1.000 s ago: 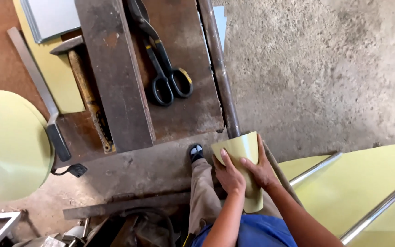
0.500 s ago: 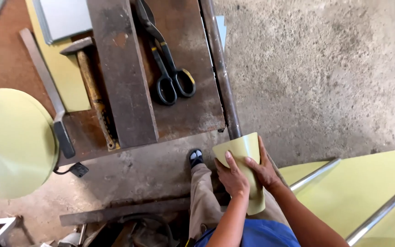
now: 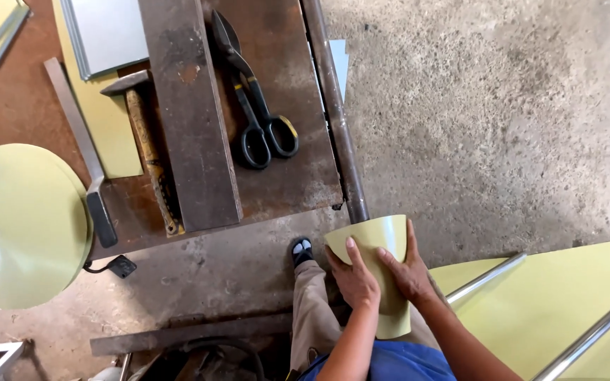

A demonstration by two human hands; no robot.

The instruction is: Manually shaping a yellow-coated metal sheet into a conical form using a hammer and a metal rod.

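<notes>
Both hands, left hand (image 3: 353,276) and right hand (image 3: 407,271), still wrapped closed around pale-yellow curved sheet-metal cone (image 3: 379,243); unchanged, steel pipe (image 3: 337,127) at desk (image 3: 298,176) edge adjacent.

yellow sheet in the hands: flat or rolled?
Rolled. The yellow sheet curves into a cone, open rim facing up; the left hand and right hand wrap around its sides.

My left hand (image 3: 353,276) and right hand (image 3: 407,269) cover the middle of the curved yellow-green sheet (image 3: 379,240), so its seam is hidden. Below my grip, my forearms and blue shirt (image 3: 397,363) run off the bottom edge. Right of my grip, the yellow panel (image 3: 559,303) and shiny rods (image 3: 587,339) are cut off. Far left, the round yellow disc (image 3: 19,226) is clipped by the edge.
</notes>
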